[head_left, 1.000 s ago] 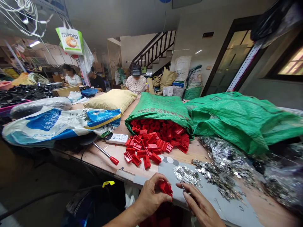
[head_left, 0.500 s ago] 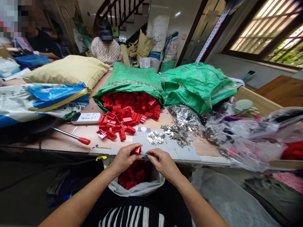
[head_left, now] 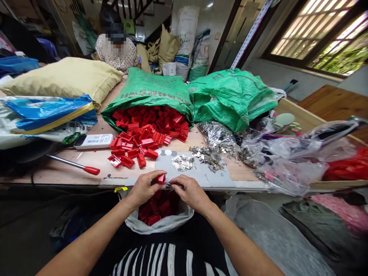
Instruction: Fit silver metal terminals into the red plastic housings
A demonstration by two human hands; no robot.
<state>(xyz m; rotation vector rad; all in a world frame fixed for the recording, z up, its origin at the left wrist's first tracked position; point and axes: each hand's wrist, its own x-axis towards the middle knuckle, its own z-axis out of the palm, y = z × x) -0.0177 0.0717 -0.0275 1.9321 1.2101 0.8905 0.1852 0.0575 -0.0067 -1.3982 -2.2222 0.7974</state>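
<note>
Pinched in my left hand [head_left: 145,186] is a small red plastic part [head_left: 161,179], held just past the table's front edge. My right hand [head_left: 189,190] is closed around a slim tool with a thin metal tip [head_left: 167,184]; its exact kind is hidden by my fingers. The tip meets the red part's right side. Below both hands, a white sack [head_left: 175,224] stands open in my lap with red parts inside. On the table ahead lie a pile of small silvery metal pieces [head_left: 184,163] and many loose red parts [head_left: 135,145].
Red parts spill from a green woven sack [head_left: 155,90]. A second green sack [head_left: 230,96] and clear plastic bags [head_left: 293,165] lie to the right. At left are a red-tipped metal rod [head_left: 74,165], a white box [head_left: 96,141] and a beige sack [head_left: 63,78]. Someone sits across the table.
The tool tip has moved left against the red part, and my hands have drawn slightly closer together. The whole view has shifted, so the table's contents appear farther left and higher.
</note>
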